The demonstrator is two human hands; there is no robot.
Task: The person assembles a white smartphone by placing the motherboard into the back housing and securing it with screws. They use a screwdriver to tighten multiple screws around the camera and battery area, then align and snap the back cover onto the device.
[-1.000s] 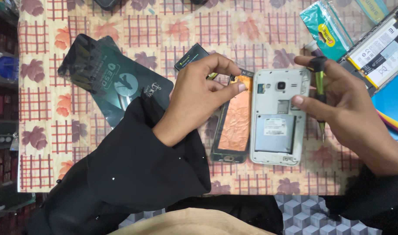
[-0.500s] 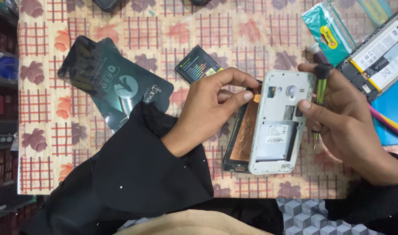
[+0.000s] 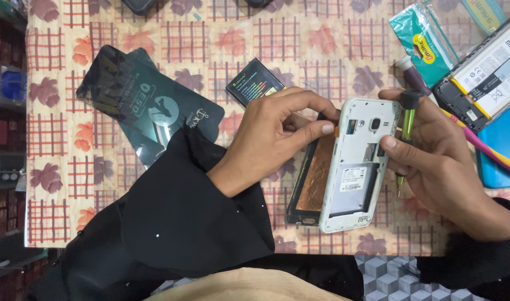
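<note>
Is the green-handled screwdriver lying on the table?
No, the right hand holds the green-handled screwdriver upright beside the white phone frame.

left hand [image 3: 271, 139], white phone frame [image 3: 358, 167], right hand [image 3: 439, 167]

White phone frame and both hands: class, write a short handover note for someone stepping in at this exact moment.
Left hand: pinching the top edge of the white phone frame.
Right hand: steadying the frame's right side, with a green screwdriver tucked in the fingers.
Screen panel: beside and partly under the frame, copper side up.
Loose battery: on the tablecloth above the left hand.
Done: frame partly lifted off the panel.
Left: the two still overlap along the frame's left edge.
</note>
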